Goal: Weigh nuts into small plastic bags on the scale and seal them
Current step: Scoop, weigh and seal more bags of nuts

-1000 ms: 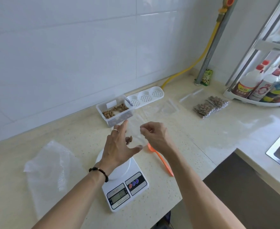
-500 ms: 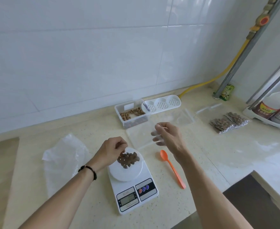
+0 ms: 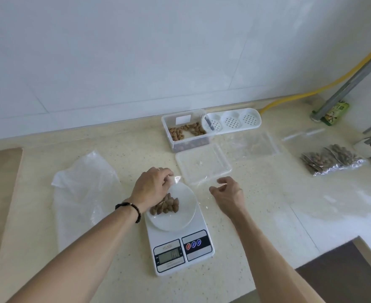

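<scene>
**Bag of nuts laid on the scale**

A small clear bag of nuts is seen lying on the round white platform of the scale, its top edge pinched by the left hand. The right hand is held just beside the scale, fingers loosely curled (nothing gripped). A container of nuts, its lid and filled bags are set on the tabletop.
</scene>
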{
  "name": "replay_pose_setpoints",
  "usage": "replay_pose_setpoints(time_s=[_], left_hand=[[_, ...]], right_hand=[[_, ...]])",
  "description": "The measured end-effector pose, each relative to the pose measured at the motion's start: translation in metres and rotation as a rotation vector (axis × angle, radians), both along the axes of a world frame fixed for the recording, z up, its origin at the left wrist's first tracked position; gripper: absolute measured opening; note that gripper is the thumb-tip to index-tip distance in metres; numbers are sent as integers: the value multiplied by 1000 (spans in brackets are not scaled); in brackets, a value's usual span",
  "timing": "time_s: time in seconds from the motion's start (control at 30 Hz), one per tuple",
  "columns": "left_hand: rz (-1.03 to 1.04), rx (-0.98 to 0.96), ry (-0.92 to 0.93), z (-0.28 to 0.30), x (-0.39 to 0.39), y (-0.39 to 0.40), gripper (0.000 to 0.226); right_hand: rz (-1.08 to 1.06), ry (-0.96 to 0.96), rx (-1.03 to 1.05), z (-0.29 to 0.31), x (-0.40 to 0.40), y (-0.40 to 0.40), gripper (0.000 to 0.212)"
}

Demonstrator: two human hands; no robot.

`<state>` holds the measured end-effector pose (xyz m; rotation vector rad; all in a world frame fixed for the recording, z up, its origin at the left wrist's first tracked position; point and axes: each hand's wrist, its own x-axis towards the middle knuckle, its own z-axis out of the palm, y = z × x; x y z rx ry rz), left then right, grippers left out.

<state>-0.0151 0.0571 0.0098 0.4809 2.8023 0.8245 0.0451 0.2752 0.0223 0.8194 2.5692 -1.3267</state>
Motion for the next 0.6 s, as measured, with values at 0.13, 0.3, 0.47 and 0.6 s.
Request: replay_pose_setpoints(time_s=[0.13, 0.3, 0.47, 0.6], left_hand=[[-54, -99, 165, -11, 9, -14, 36], [-26, -215, 214, -23, 38, -49, 60], [-63, -342, 186, -34, 67, -74, 70], [-59, -373, 175, -43, 83, -80, 73]], right_hand=[[88, 19, 185, -4, 1, -5, 49], [245, 127, 434, -7, 6, -20, 51], [492, 107, 586, -8, 14, -37, 57], [565, 105, 629, -11, 20, -49, 58]])
